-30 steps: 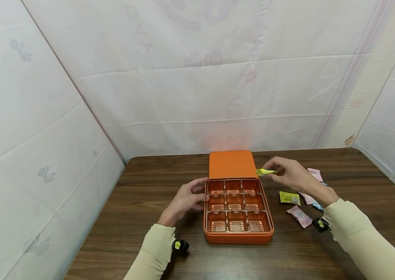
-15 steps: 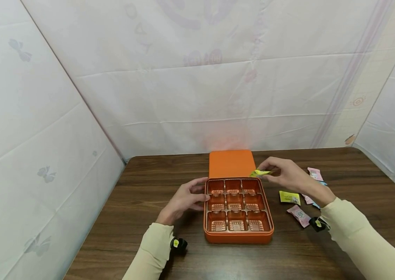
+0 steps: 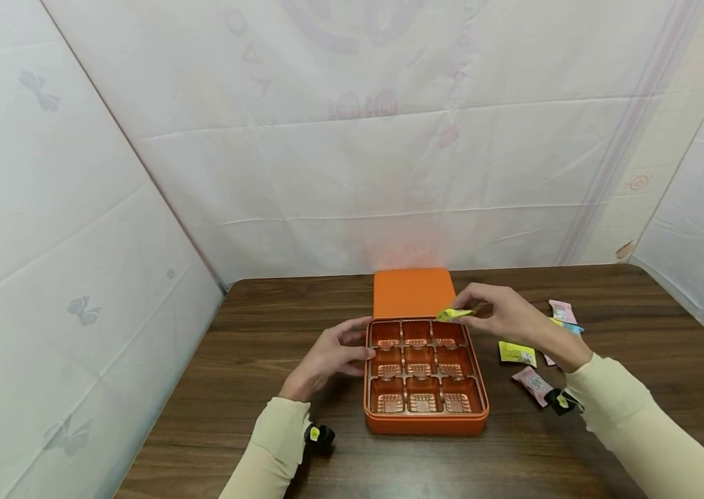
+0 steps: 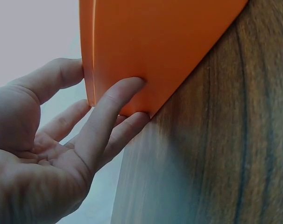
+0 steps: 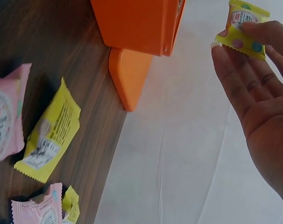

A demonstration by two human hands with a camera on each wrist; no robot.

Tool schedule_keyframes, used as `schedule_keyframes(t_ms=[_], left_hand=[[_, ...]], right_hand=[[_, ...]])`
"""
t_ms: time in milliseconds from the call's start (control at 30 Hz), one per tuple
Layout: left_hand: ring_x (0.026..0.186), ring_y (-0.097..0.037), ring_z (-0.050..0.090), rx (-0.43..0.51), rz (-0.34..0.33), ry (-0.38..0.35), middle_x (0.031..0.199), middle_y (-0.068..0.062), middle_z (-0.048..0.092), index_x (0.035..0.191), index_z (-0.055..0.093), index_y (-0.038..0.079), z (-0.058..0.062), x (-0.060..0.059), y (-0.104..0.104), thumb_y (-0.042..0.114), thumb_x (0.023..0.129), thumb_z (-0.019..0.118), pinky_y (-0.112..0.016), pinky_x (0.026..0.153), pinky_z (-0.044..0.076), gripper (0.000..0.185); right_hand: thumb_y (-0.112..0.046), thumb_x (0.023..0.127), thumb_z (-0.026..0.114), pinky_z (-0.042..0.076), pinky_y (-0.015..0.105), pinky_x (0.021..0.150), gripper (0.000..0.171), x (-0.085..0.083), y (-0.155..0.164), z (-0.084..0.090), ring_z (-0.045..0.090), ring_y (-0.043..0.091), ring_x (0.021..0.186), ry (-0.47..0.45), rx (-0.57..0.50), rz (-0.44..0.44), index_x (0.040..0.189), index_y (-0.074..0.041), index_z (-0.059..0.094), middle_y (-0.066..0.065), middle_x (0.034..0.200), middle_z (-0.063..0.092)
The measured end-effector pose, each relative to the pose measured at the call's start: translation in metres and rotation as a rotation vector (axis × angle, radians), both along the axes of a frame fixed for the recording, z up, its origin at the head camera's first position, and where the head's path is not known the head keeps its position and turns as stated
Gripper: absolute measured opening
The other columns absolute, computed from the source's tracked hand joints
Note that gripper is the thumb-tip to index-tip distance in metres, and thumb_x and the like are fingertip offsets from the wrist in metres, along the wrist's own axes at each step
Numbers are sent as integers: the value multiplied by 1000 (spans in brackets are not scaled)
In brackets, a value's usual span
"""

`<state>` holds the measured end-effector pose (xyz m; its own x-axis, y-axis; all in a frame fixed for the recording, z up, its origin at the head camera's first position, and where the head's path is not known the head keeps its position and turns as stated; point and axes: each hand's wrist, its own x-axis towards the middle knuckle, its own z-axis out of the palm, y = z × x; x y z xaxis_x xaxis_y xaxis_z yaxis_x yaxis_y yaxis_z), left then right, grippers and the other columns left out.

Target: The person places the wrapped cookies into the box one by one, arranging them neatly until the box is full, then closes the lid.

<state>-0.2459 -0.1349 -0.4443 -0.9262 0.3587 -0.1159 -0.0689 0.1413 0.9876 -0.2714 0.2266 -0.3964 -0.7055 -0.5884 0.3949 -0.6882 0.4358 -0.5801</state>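
My right hand (image 3: 502, 312) pinches a small yellow macaron packet (image 3: 453, 314) between thumb and fingers. In the head view the packet overlaps the back right corner of an orange box (image 3: 425, 424); in the right wrist view the packet (image 5: 246, 28) is up off the table, its printed face showing. The box's copper-coloured insert (image 3: 419, 360) is divided into several square compartments, and none shows a packet inside. My left hand (image 3: 329, 359) rests against the box's left side, thumb at the rim. The left wrist view shows its fairly straight fingers (image 4: 111, 100) touching the orange wall.
An orange lid (image 3: 413, 291) lies behind the box. To the right, on the brown wooden table (image 3: 252, 346), are a yellow packet (image 3: 517, 353), a pink packet (image 3: 533, 385) and more packets (image 3: 564, 313) beyond my right wrist. White cloth walls (image 3: 327, 173) surround the table.
My right hand has moved left with the yellow packet, from beside the lid to over the box's back right corner. My left hand and the box have stayed in place.
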Motion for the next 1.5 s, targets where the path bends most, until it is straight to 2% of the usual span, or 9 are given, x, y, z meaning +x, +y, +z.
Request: schedule_keyframes(t_ms=[133,267,600,800,900,1167,1267,1367,1500], left_hand=[[110,-33,73,2,-1,-2,149,-24,57,158,52,11,0,-1,0,3,97,77,-50,80,65,67],[109,-34,73,6,-4,-1,149,-25,56,159,52,11,0,-1,-1,3,96,77,-51,80,65,68],[110,-34,73,8,-6,-7,150,-26,55,159,51,11,-1,-1,-2,3,97,77,-51,81,64,67],[110,-34,73,5,-4,-7,151,-26,55,159,51,10,-1,-1,-3,3,97,77,-51,81,64,68],[109,-34,73,2,-3,-5,151,-25,55,159,51,11,-1,-1,-3,2,98,77,-51,81,65,67],[110,-35,73,3,-9,-6,152,-26,53,160,50,11,0,-1,-3,2,98,76,-51,81,64,68],[111,-35,73,3,-14,-5,152,-26,53,161,48,10,0,-1,-3,2,98,76,-52,82,64,69],[111,-35,72,4,-17,-5,152,-26,54,162,47,9,0,-2,-2,3,98,76,-52,82,64,70],[111,-35,72,0,-16,-3,150,-25,55,162,46,8,0,-2,-2,4,98,77,-51,82,64,71]], right_hand=[[3,92,81,64,37,82,30,1,-4,0,70,14,97,26,-5,22,113,-16,74,-6,109,72],[4,92,81,64,40,80,29,1,-8,-1,71,16,98,9,-35,56,113,-15,74,-4,109,71],[7,91,80,64,32,78,29,5,-20,1,72,18,98,-5,-46,100,111,-13,74,-2,108,70],[5,93,79,63,33,79,28,9,-27,4,71,19,99,-32,-34,108,113,-14,74,-4,109,71],[5,93,79,61,32,75,30,10,-30,3,69,15,99,-25,-20,112,114,-16,73,-6,109,71],[5,93,80,55,34,68,31,13,-41,4,62,8,83,13,-1,168,114,-17,73,-7,108,70],[4,91,81,56,34,70,31,13,-44,5,62,8,84,57,2,184,112,-17,74,-8,108,70],[4,90,83,58,36,76,31,14,-48,5,63,8,93,93,9,197,111,-17,74,-9,108,69],[4,90,83,59,41,80,32,14,-53,5,64,9,96,98,15,222,111,-18,74,-9,108,69]])
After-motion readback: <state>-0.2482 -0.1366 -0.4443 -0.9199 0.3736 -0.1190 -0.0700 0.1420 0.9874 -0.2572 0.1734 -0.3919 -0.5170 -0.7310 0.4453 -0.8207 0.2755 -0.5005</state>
